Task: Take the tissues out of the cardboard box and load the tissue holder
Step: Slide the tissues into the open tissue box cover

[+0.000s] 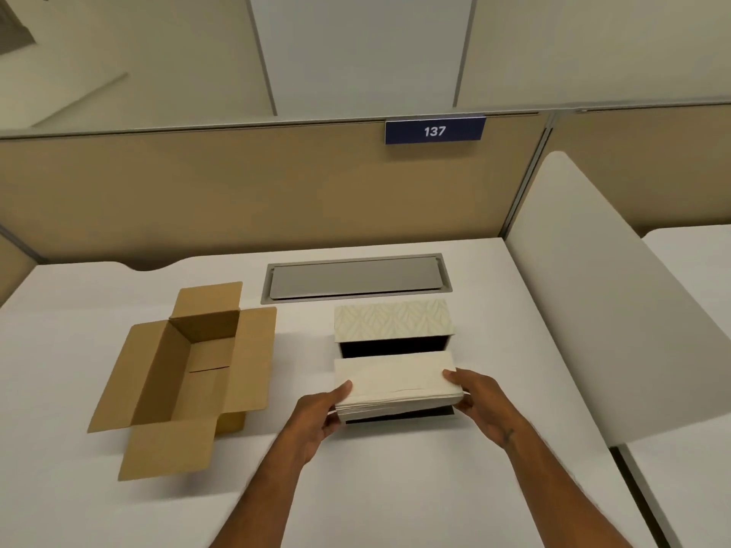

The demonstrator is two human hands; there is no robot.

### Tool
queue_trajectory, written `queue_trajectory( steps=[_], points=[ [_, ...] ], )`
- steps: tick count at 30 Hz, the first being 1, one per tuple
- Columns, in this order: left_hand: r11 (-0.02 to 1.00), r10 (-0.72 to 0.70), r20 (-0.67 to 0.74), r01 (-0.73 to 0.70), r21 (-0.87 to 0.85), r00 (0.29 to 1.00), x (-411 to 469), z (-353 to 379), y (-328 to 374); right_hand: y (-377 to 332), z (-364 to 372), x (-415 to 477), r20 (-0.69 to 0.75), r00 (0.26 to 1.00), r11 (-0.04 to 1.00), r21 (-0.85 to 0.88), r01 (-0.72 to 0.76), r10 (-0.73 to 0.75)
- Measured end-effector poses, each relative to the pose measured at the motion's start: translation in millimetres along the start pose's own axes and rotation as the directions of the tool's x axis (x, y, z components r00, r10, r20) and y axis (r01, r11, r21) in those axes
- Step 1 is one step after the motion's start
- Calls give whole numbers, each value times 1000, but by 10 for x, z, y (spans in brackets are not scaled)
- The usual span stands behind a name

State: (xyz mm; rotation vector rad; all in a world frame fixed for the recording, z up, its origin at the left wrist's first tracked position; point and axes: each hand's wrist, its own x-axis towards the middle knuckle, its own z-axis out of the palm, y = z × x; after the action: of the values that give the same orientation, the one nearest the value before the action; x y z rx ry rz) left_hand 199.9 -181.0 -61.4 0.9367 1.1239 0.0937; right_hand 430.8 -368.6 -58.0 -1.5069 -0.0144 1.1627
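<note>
A cream stack of tissues (pixel 395 379) is held level between both hands, just over the tissue holder's dark opening. My left hand (pixel 320 413) grips the stack's left end, thumb on top. My right hand (pixel 476 401) grips the right end the same way. The tissue holder (pixel 391 320) lies on the white desk with its leaf-patterned side facing up and its black inside showing behind and under the stack. The brown cardboard box (pixel 190 373) stands to the left with all flaps spread open; nothing is visible inside it.
A grey metal cable hatch (pixel 356 280) is set into the desk behind the holder. A tan partition with a blue "137" sign (pixel 435 131) rises at the back. A white divider panel (pixel 593 302) borders the desk on the right.
</note>
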Motion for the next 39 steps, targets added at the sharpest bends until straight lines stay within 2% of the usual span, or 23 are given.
queue_trajectory(
  steps=[11,18,27,36,39],
  points=[
    [1000,20,-35,-20,20,999,498,82,71,43,11,481,-72,997,999,-53,1,-4],
    [993,6,-145,11,113,989,659,178,26,111,-21,583,-90,996,996,-85,15,-22],
    [973,5,-200,41,228,980,708,236,-5,146,-46,645,-125,991,989,-146,19,-37],
    [963,-67,-144,102,251,987,600,211,52,-8,-55,595,-148,989,979,-197,-61,32],
    [981,-36,-124,59,183,992,528,81,181,-216,-121,569,-233,969,976,-217,26,-78]
  ],
)
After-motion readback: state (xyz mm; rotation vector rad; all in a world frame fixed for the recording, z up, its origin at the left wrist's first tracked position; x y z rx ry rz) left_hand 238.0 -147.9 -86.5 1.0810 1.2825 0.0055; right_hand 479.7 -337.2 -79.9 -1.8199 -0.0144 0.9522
